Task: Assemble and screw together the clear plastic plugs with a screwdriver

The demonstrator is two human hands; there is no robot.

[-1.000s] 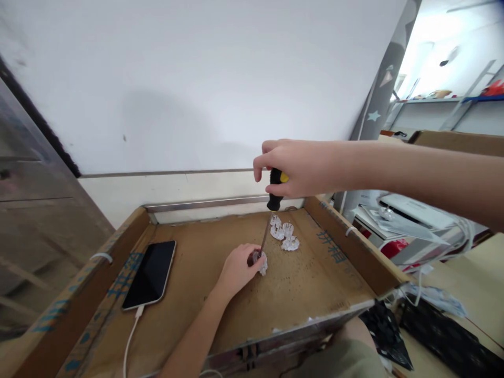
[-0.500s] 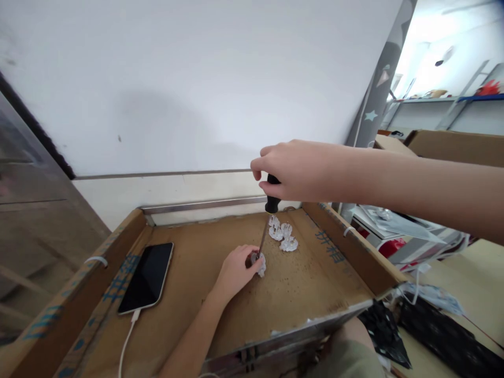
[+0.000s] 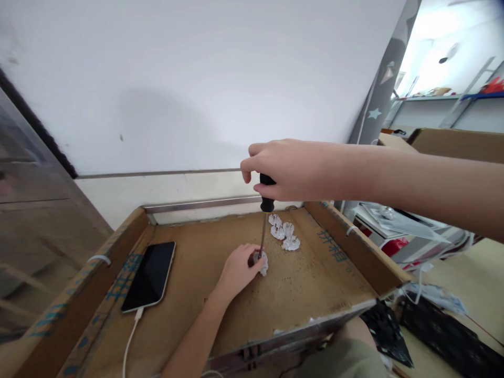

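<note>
At frame centre, a screwdriver (image 3: 266,195) is being clasped upright in the closed grip of the right hand (image 3: 285,168); just below, a white plug piece (image 3: 264,264) is being pinched on the worktop (image 3: 315,286) by the left hand (image 3: 236,270).

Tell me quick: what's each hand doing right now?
Left hand: closed on the white part, holding it down on the cardboard tray.
Right hand: closed around the screwdriver, tip down at that part.
</note>
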